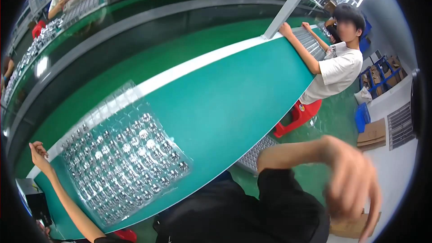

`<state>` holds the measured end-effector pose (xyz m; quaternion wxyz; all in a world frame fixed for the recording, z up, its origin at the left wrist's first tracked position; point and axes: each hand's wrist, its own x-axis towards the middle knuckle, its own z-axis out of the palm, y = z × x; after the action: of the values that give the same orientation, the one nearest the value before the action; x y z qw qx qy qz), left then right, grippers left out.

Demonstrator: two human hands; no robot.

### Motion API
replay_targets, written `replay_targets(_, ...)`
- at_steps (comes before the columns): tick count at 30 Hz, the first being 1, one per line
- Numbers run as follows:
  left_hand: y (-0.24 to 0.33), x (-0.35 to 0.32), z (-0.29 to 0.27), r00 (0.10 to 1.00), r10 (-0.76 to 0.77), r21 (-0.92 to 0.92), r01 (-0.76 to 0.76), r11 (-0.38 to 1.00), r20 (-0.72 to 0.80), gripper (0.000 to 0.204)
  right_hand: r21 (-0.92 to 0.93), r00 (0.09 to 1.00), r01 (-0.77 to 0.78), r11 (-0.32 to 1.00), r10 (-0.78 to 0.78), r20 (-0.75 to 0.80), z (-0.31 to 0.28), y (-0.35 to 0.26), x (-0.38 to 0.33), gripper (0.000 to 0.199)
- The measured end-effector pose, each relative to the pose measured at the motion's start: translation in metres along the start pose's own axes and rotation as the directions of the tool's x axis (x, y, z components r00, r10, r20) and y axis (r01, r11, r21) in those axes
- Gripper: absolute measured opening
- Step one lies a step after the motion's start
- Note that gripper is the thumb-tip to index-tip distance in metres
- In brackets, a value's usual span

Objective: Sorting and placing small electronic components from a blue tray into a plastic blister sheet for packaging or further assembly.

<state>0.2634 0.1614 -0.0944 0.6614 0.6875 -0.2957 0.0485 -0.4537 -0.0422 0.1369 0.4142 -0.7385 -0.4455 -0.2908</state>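
Observation:
My left hand (39, 154) is raised over the far left edge of the green table, beside a clear plastic tray (173, 188). Its fingers are loosely bent and apart, and I see nothing in them. Rows of small shiny metal parts (130, 153) sit in the tray's pockets. Some pockets along its far side hold no part. My right hand (353, 184) hangs in the air to the right, away from the table, above the floor. Its fingers point down, spread and slightly blurred, with nothing seen in them.
The green table (225, 94) runs off to the right. There a person (339, 63) sits on a red stool (299, 117) by another tray (310, 40). Below the near edge lies a tray of parts (256, 155). A black box (33, 200) stands at the left end. A conveyor (148, 15) passes beyond.

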Motion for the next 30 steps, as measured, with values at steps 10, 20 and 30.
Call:
replay_targets(10, -0.042, -0.002, -0.009, 0.975, -0.220, 0.037, 0.221, 0.975, -0.027, 0.045, -0.065, 0.959, -0.223, 0.973, 0.231, 0.166, 0.018, 0.009, 0.045, 0.049)
replay_targets(20, -0.082, 0.031, -0.016, 0.976, -0.045, 0.297, -0.020, 0.955, 0.211, 0.048, -0.133, 0.182, -0.983, 0.128, 0.543, -0.819, -0.112, 0.137, -0.107, 0.035)
replay_targets(30, -0.055, 0.008, 0.022, 0.937, 0.118, 0.547, -0.291, 0.785, 0.330, 0.041, -0.283, 0.195, -0.805, -0.521, 0.219, -0.956, -0.117, 0.263, -0.267, 0.033)
